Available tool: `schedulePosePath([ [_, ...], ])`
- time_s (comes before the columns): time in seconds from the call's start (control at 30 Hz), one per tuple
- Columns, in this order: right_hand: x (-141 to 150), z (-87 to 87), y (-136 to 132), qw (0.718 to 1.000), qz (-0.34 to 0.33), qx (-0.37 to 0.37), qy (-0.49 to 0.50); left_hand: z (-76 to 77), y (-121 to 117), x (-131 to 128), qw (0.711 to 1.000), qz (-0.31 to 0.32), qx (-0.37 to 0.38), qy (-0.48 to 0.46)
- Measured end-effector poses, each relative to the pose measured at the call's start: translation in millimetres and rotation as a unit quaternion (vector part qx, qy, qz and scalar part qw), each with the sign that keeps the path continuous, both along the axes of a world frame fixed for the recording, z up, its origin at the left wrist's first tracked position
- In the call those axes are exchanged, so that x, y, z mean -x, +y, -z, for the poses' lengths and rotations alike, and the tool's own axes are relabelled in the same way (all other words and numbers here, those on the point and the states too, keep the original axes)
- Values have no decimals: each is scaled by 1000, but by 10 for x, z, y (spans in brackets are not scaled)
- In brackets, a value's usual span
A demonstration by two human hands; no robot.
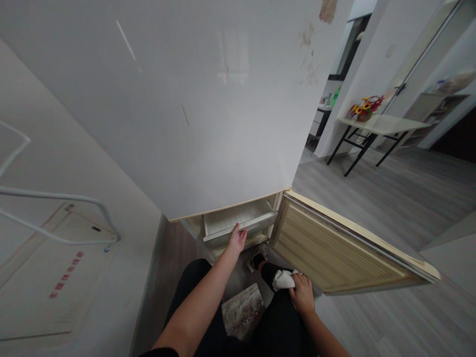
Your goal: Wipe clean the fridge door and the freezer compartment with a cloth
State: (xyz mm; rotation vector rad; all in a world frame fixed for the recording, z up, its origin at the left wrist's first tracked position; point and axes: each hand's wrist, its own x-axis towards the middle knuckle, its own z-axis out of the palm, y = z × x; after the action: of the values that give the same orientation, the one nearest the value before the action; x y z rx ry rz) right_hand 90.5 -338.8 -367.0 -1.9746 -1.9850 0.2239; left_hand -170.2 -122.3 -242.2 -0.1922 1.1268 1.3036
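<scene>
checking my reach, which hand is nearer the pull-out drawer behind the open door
Left. The left hand is right at the front edge of the drawer; the right hand is farther back, by the knee, beside a white cloth.

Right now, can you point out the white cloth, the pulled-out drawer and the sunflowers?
White cloth (283,280): head view, on its bunched-up middle.
Drawer (261,221): head view, on its front, toward the right end.
Sunflowers (357,110): head view, on a yellow bloom at the left of the arrangement.
</scene>
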Motion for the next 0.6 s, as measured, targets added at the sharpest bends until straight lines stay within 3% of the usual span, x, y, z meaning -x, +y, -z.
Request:
schedulePosePath([
  [0.4,-4,-7,-13,1000,1,13,-21,-62,21,50,1000,17,22,-9],
  [0.6,0,-25,-4,1000,5,18,-24,-12,-172,-42,1000,-2,13,-6],
])
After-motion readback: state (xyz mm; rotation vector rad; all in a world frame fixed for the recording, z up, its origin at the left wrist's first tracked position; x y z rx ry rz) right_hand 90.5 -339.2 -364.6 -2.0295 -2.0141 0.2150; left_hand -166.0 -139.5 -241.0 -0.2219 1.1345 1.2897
